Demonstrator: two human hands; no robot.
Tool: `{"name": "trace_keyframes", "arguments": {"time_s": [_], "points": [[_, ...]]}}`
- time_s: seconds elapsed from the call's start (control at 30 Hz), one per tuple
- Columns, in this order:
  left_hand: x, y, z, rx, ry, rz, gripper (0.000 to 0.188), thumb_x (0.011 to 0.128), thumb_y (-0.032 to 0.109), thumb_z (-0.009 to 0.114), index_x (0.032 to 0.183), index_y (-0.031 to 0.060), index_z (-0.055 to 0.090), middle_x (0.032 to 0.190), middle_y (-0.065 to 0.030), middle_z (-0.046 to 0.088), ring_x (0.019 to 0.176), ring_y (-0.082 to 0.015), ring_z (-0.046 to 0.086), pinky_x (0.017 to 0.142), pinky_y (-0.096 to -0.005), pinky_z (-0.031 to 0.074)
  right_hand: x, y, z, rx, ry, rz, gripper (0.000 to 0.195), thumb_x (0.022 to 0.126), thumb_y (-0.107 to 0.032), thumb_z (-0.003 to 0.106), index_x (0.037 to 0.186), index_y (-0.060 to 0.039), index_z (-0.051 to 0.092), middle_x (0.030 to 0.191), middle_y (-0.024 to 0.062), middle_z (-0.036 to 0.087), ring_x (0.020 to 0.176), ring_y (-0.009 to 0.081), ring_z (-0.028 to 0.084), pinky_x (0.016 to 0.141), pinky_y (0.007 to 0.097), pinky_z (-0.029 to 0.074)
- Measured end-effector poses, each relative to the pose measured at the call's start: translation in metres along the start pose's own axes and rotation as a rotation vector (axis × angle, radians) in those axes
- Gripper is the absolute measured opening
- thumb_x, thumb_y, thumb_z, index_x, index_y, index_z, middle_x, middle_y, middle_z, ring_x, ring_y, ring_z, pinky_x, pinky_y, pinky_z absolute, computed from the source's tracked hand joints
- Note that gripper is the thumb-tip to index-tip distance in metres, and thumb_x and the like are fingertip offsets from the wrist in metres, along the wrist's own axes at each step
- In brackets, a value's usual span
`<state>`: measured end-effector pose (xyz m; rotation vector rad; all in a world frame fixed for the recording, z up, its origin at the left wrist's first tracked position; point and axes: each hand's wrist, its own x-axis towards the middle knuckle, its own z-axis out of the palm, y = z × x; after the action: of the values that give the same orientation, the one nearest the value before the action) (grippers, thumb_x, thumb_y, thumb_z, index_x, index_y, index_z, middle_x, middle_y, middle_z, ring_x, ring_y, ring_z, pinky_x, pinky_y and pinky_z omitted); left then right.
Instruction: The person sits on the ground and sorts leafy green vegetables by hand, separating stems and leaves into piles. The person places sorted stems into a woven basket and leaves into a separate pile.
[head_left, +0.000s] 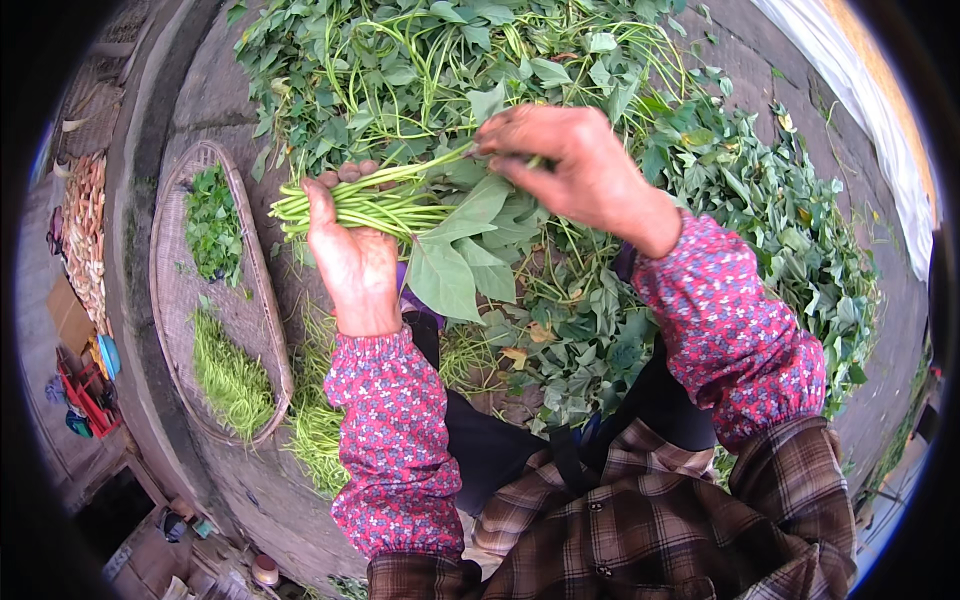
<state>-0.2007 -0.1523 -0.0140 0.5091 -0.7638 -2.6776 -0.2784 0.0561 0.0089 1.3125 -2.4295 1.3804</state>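
Note:
My left hand (352, 259) is closed around a bunch of pale green leaf stalks (382, 206), palm turned up. Broad lobed green leaves (457, 262), like those of sweet potato, hang from the right end of the bunch. Above those leaves, my right hand (570, 169) has thumb and fingers pinched at the tip of a stalk that reaches over from the bunch. The fingertips are partly blurred, so exactly what they grip is hard to make out. Beyond both hands spreads a large heap of leafy vines (420, 67).
A woven bamboo tray (225, 300) on the left bears leafy greens (214, 225) and a pile of stalks (232, 379). More stalks (315, 439) lie beside it on the paved ground. Corn cobs (84, 232) and a red crate (86, 397) stand past a raised ledge (139, 247). White sheeting (862, 105) edges the right.

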Motion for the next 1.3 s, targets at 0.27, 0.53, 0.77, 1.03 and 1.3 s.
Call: {"name": "trace_keyframes", "arguments": {"time_s": [0.27, 0.53, 0.77, 1.03, 1.3], "points": [[-0.001, -0.006, 0.003, 0.028, 0.028, -0.077, 0.027, 0.089, 0.034, 0.046, 0.084, 0.0074, 0.047, 0.084, -0.0059, 0.051, 0.09, -0.0233, 0.051, 0.079, -0.0406, 0.044, -0.006, 0.004, 0.028, -0.356, 0.048, 0.075, 0.021, 0.069, -0.015, 0.067, 0.084, -0.0048, 0.056, 0.071, 0.0083, 0.051, 0.057, 0.0289, 0.055, 0.048, 0.0379, 0.044], [0.005, 0.004, -0.019, -0.06, -0.071, -0.098, 0.03, 0.089, 0.033, 0.045, 0.088, 0.0033, 0.051, 0.098, -0.0137, 0.053, 0.09, -0.0306, 0.052, 0.084, -0.0517, 0.043, -0.008, -0.005, 0.032, -0.358, 0.081, -0.008, 0.022, 0.067, -0.009, 0.065, 0.087, -0.0044, 0.055, 0.072, 0.0087, 0.05, 0.055, 0.028, 0.054, 0.045, 0.0357, 0.043], [0.001, -0.001, -0.003, 0.06, 0.058, -0.018, 0.03, 0.091, 0.036, 0.042, 0.086, 0.0065, 0.048, 0.084, -0.0069, 0.052, 0.088, -0.0237, 0.052, 0.079, -0.0416, 0.046, -0.006, -0.011, 0.029, -0.35, -0.077, 0.051, 0.015, 0.073, -0.007, 0.057, 0.086, 0.0006, 0.055, 0.073, 0.0118, 0.053, 0.057, 0.0281, 0.056, 0.049, 0.0357, 0.044], [0.001, 0.003, -0.002, 0.02, 0.103, 0.005, 0.03, 0.09, 0.035, 0.044, 0.083, 0.0063, 0.048, 0.078, -0.0059, 0.05, 0.083, -0.0225, 0.051, 0.081, -0.043, 0.045, 0.002, 0.028, 0.01, 0.425, 0.358, 0.671, 0.029, 0.079, -0.018, 0.044, 0.08, 0.0087, 0.056, 0.054, 0.0084, 0.053, 0.049, 0.0156, 0.049, 0.047, 0.0303, 0.039], [-0.003, 0.004, 0.004, 0.013, 0.102, 0.021, 0.027, 0.089, 0.033, 0.047, 0.082, 0.0076, 0.046, 0.077, -0.0043, 0.046, 0.082, -0.0213, 0.048, 0.08, -0.0417, 0.043, 0.0, 0.001, -0.016, 0.063, 0.077, 0.195, 0.022, 0.073, -0.007, 0.062, 0.095, -0.0043, 0.058, 0.065, 0.0047, 0.053, 0.056, 0.0145, 0.051, 0.054, 0.0296, 0.043]]}}
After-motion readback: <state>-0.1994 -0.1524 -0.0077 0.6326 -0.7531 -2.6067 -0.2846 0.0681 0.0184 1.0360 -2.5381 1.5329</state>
